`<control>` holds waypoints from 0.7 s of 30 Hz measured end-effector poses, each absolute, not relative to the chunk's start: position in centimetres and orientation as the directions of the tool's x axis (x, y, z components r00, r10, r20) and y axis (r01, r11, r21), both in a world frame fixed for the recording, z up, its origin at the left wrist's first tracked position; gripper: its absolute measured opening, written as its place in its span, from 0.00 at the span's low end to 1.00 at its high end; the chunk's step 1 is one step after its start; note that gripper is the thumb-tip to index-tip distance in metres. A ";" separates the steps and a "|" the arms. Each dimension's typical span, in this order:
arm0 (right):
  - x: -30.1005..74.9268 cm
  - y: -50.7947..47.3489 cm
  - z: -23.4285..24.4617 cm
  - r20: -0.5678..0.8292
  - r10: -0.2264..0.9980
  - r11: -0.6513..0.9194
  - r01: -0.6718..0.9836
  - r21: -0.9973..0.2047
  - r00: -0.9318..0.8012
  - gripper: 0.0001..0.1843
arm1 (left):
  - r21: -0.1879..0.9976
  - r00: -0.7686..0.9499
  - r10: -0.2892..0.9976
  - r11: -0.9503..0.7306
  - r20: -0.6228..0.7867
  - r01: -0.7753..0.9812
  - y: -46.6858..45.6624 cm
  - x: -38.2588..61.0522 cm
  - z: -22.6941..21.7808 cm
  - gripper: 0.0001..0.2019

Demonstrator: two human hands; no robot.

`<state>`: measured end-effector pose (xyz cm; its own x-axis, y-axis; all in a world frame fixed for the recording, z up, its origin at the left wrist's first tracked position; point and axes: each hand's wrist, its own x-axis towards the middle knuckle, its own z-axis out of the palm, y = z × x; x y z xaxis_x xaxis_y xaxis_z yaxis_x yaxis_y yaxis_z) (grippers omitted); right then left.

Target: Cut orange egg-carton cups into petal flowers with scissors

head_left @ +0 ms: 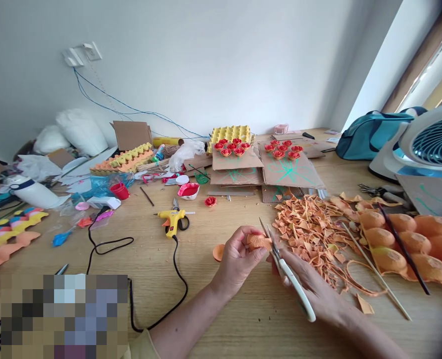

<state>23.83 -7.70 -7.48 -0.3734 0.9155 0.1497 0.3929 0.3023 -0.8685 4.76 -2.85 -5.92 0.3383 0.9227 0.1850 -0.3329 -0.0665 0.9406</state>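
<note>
My left hand (pixel 239 257) pinches a small orange piece of egg carton (pixel 258 242) between thumb and fingers, just above the wooden table (pixel 206 309). My right hand (pixel 310 286) grips white-handled scissors (pixel 288 271), and their blades point up at the orange piece. A round orange cut-out (pixel 218 252) lies on the table left of my left hand. A heap of orange scraps (pixel 310 234) spreads out to the right of the scissors.
An orange egg tray (pixel 407 244) with thin sticks (pixel 373 269) across it sits at right. A yellow glue gun (pixel 172 220) with a black cord lies ahead. Red paper roses on cardboard (pixel 239 157), a fan (pixel 430 142) and a teal bag (pixel 370 134) stand farther back. Craft clutter fills the left.
</note>
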 end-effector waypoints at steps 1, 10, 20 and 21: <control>23.9 -7.7 -7.5 0.157 0.913 0.310 0.391 -0.867 -0.378 0.18 | 0.942 0.339 0.920 -0.081 0.196 -0.325 -2.9 4.8 -5.9 0.13; 23.8 -7.8 -7.4 0.218 0.904 0.358 0.375 -0.855 -0.367 0.23 | 0.944 0.350 0.919 -0.063 0.181 -0.323 -3.2 4.9 -5.4 0.13; 24.2 -7.9 -8.3 0.216 0.906 0.356 0.378 -0.855 -0.363 0.21 | 0.931 0.344 0.932 0.018 0.116 -0.363 -3.3 5.0 -4.9 0.19; 24.2 -7.9 -8.4 0.212 0.905 0.354 0.379 -0.855 -0.368 0.21 | 0.930 0.344 0.932 0.025 0.110 -0.366 -3.3 5.0 -4.8 0.19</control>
